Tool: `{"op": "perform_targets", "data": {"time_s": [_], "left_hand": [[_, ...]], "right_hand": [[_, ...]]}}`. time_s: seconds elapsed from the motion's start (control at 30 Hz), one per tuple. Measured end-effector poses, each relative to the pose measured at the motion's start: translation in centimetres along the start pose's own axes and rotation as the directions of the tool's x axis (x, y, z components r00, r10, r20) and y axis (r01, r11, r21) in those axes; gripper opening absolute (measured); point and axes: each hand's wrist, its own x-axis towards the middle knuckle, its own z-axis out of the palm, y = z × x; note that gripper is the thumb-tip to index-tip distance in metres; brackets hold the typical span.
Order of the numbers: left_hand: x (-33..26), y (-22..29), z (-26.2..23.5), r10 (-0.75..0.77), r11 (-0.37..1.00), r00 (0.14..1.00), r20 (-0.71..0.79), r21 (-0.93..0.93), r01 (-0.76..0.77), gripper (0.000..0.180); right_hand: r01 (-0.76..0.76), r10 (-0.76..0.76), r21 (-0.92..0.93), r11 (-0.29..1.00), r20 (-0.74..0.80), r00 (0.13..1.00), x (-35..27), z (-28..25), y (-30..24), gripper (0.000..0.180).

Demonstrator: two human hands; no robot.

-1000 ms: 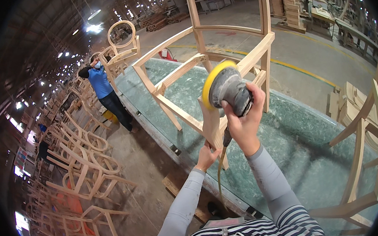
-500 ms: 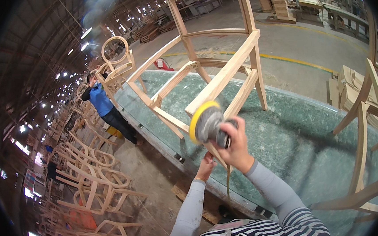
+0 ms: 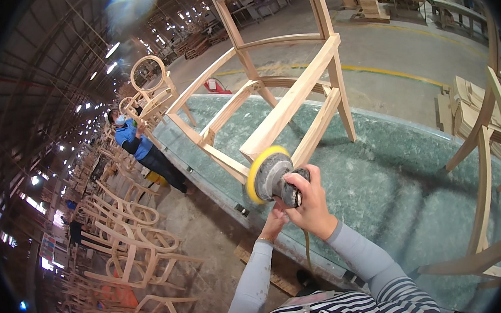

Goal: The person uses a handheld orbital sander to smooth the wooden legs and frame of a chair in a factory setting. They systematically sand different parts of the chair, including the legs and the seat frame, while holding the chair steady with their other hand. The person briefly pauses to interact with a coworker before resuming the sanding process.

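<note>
Here we hold the sander (image 3: 271,178) tight in our right hand (image 3: 307,202), fingers wrapped around it; its yellow disc faces the chair frame (image 3: 285,109) just above. Our left hand (image 3: 274,224) curls underneath; we cannot tell its grip.

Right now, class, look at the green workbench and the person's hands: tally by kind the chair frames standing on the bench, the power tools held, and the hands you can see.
Unfinished wooden chair frames on the green workbench: 2
Orbital sanders with a yellow pad: 1
Hands: 2, right hand gripping the sander, left hand below it
Total: 5
</note>
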Motion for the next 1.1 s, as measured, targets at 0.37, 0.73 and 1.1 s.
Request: {"op": "perform_targets", "data": {"time_s": [0.37, 0.73, 1.1], "left_hand": [[0.0, -0.6, -0.5, -0.02, 1.0, 0.999, 0.039, 0.012, 0.019, 0.086], [0.7, -0.8, -0.6, 0.005, 1.0, 0.996, 0.091, -0.017, -0.003, 0.087], [0.6, -2.4, -0.8, 0.019, 0.986, 0.999, -0.044, -0.164, -0.026, 0.09]], "right_hand": [[-0.036, 0.036, -0.006, 0.999, 0.002, 0.999, -0.6, 0.3, -0.5, 0.065], [-0.036, 0.036, 0.015, 0.999, -0.015, 0.999, -1.4, 0.8, -0.7, 0.064], [0.004, -0.012, -0.036, 0.999, -0.221, 0.975, 6.9, -0.2, -0.1, 0.064]]}}
